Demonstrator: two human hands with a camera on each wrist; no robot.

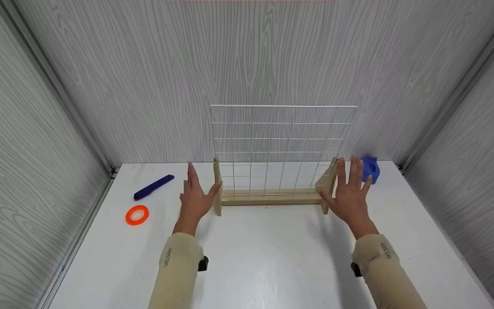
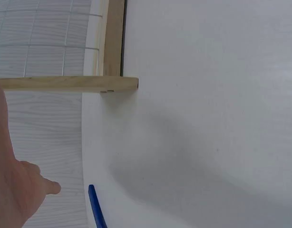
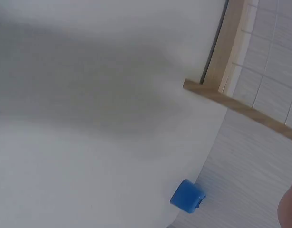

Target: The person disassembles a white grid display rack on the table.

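From the head cam we've got the wire grid rack (image 1: 282,146) standing on its wooden base (image 1: 270,198) at the back of the white table (image 1: 272,257). Our left hand (image 1: 195,195) is flat-fingered just beside the left foot, thumb about touching it; our right hand (image 1: 350,193) is spread wide by the right foot. A dark blue marker (image 1: 153,187) and orange tape ring (image 1: 137,215) lie off left, a blue block (image 1: 370,168) behind right.

Left wrist cam: the wooden foot (image 2: 70,83), marker tip (image 2: 96,209), holding nothing.

Right wrist cam: the foot (image 3: 241,107), the blue block (image 3: 187,195).
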